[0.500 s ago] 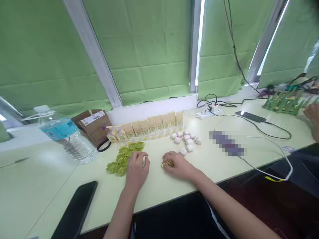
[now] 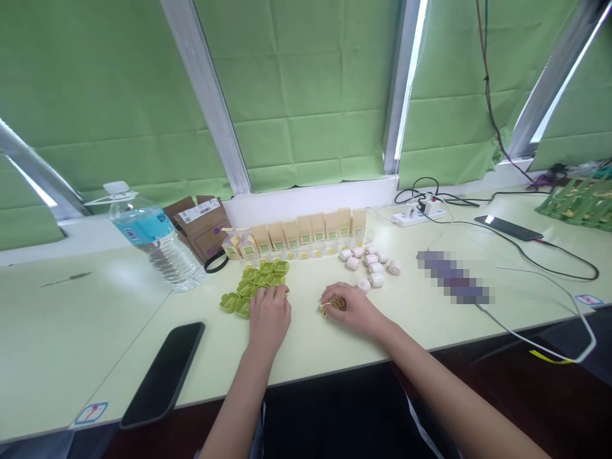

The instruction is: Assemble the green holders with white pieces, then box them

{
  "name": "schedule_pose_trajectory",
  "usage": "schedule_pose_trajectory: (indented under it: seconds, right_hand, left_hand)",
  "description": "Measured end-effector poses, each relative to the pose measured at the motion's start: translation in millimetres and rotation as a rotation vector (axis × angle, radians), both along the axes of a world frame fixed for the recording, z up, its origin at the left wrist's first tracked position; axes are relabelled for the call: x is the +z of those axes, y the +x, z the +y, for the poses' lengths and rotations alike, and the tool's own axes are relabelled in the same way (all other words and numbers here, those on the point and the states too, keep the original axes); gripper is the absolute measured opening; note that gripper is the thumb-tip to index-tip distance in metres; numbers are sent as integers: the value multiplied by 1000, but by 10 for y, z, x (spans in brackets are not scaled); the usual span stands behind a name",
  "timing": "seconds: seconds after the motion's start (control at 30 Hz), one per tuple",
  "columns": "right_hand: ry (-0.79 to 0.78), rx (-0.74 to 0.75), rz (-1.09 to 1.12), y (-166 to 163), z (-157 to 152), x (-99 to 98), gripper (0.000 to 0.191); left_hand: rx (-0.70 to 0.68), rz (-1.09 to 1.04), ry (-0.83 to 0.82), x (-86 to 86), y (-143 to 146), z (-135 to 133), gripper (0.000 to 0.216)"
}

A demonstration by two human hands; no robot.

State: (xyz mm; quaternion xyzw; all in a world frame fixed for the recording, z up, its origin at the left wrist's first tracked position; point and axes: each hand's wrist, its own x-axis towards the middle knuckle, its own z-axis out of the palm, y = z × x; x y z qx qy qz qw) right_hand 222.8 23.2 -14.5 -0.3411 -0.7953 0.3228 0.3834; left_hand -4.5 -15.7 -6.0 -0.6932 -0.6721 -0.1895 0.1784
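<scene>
My left hand (image 2: 269, 317) rests on the pale green table (image 2: 71, 338), fingers curled over the near edge of a cluster of several small green cups (image 2: 253, 282). My right hand (image 2: 351, 309) lies just to the right, fingers closed on a small yellowish-brown bundle (image 2: 333, 304) that looks like rubber bands. Beyond my hands, several small beige cartons (image 2: 306, 234) stand in a row. A group of small white-pink pieces (image 2: 371, 264) lies to the right of the row.
A water bottle (image 2: 153, 239) and a brown cardboard box (image 2: 201, 226) stand at the back left. A black phone (image 2: 163, 373) lies near the front edge. A power strip (image 2: 418, 215), cables, a second phone (image 2: 507, 227) and green boards (image 2: 581, 201) occupy the right.
The view has shifted, so everything sits further right and higher in frame. Both hands stay in much the same place on the table. A person's hand at the far right edge has left the view.
</scene>
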Motion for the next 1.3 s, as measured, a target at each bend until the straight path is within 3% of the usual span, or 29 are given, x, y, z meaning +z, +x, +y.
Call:
schedule_pose_trajectory:
  seconds: [0.4,0.63,0.87,0.93,1.0,1.1,1.3]
  right_hand:
    - [114,0,1,-31,-1,-15,8]
    - [-13,-37,170,-66,58,104,9]
    - [-111,-97,428,-291,531,423,28]
    - [-233,-73,557,-389,680,434,33]
    - [-336,-95,676,-478,781,395,38]
    - [-364,-111,741,-560,819,284,41]
    - [-368,-45,720,-564,675,128,42]
  left_hand:
    - [-204,-136,143,-7,-4,-23,20]
    - [-364,-243,268,53,86,-20,20]
    - [-457,-497,306,342,402,424,45]
    - [-465,-545,301,369,478,601,46]
    - [-472,-560,314,335,518,741,45]
    - [-492,-631,314,214,505,841,43]
    - [-466,-977,181,55,373,782,56]
